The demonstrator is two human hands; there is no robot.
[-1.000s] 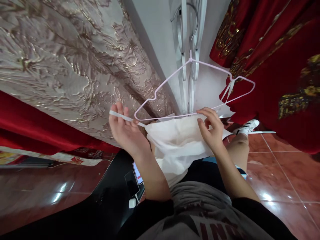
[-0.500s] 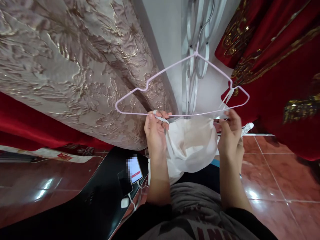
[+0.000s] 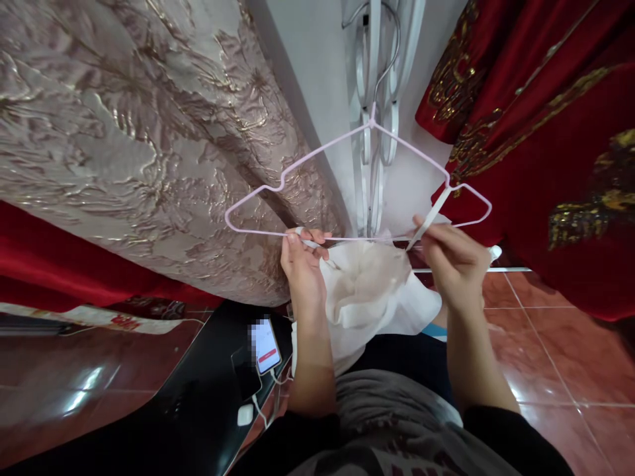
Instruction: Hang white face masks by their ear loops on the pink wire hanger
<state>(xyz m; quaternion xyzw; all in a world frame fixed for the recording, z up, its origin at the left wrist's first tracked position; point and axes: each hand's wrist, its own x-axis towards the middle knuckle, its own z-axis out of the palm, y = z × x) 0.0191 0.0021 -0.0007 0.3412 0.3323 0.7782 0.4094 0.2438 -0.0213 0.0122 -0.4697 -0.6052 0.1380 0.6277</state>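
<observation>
A pale pink hanger (image 3: 327,151) with a metal hook is in front of me, its bottom bar crossing above a sheer white garment (image 3: 367,284). My left hand (image 3: 305,264) is closed round the left part of the bottom bar, with a white strap between its fingers. From the notch at the hanger's right shoulder a white strap (image 3: 430,215) slants down to the garment. The fingers of my right hand (image 3: 454,261) are pinched on this strap, just below the bar.
White metal scrollwork (image 3: 370,165) stands behind the hanger. Embossed beige fabric (image 3: 163,132) hangs at left, red gold-trimmed fabric (image 3: 536,145) at right. Two phones, one lit (image 3: 266,347), and a small white case (image 3: 245,415) lie on a black surface (image 3: 163,410).
My right hand has moved left and pinched the strap, now looped over the right notch and pulled taut. The hanger sits slightly lower and further left. The garment has shifted under the bar.
</observation>
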